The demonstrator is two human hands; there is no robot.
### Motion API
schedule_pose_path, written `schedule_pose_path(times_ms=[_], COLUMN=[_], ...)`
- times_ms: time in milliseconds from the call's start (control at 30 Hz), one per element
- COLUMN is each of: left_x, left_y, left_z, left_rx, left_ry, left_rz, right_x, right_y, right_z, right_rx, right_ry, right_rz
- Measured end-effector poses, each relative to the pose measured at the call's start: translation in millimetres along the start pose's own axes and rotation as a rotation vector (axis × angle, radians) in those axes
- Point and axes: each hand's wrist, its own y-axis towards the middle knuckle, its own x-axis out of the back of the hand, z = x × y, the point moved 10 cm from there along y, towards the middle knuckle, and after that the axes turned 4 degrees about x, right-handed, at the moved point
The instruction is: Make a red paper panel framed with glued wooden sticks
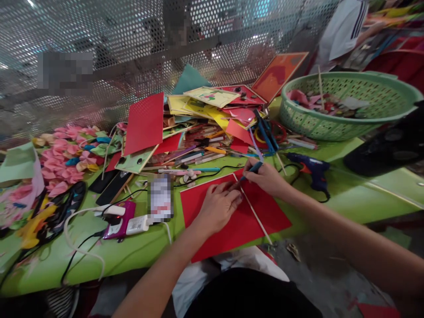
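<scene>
A sheet of red card [212, 240] lies before me, reaching past the table's front edge. A thin pale stick [255, 212] crosses it lengthwise, and another pale strip runs along its far edge. My left hand [218, 205] rests on the card beside the stick, its fingers stretched and pressing down near the upper end. With closed fingers, my right hand [265, 177] grips a slim teal pen-like tool [255, 168], its tip low over the stick by my left fingertips. The exact kind of tool and its tip are hard to make out.
Behind the card lie heaped pens and cards [205, 106]. A green basket [331, 128] and a blue glue gun [313, 170] are on the right. Left are a phone [160, 198], a purple power strip [121, 221], cables and pink paper flowers [62, 163]. Another person's sleeve [344, 31] shows far right.
</scene>
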Motion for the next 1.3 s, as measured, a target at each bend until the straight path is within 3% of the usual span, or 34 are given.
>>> schedule_pose_path(times_ms=[1300], left_x=[-4.1], left_y=[0.2], left_z=[1.6], left_rx=[-0.007], left_ry=[0.009], left_rz=[-0.021], right_x=[4.3], right_y=[-62.4], right_z=[9.1], right_rx=[-0.083], right_ry=[0.009], right_rz=[0.063])
